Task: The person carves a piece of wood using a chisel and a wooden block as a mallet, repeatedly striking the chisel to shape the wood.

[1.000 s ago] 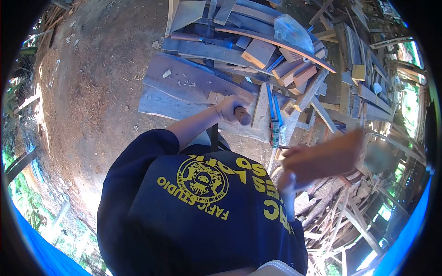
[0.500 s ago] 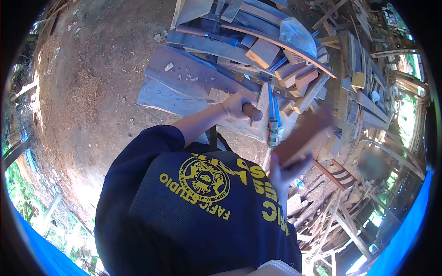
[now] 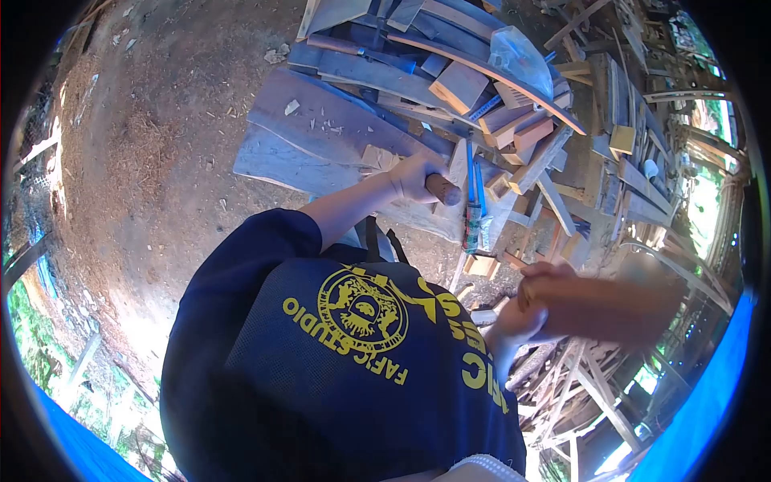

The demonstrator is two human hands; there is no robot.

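My left hand (image 3: 414, 177) is closed around a round wooden handle (image 3: 442, 189), whose end points toward the right. It is over the edge of a broad wooden board (image 3: 321, 128), beside a small pale wood piece (image 3: 379, 158). Off to the right, my right hand (image 3: 522, 312) grips a reddish-brown wooden block (image 3: 606, 309), partly smeared by motion. The far end of the block is blurred.
Beyond the hands lie stacked planks and wood blocks (image 3: 459, 87), a clear plastic bag (image 3: 518, 60), a long-handled tool (image 3: 361, 55) and blue-handled tools (image 3: 475, 189). Scrap wood (image 3: 590, 386) is heaped at the lower right.
My right hand and the wooden block have swung to the right and down, away from my left hand. My left hand has barely moved and still holds the handle.
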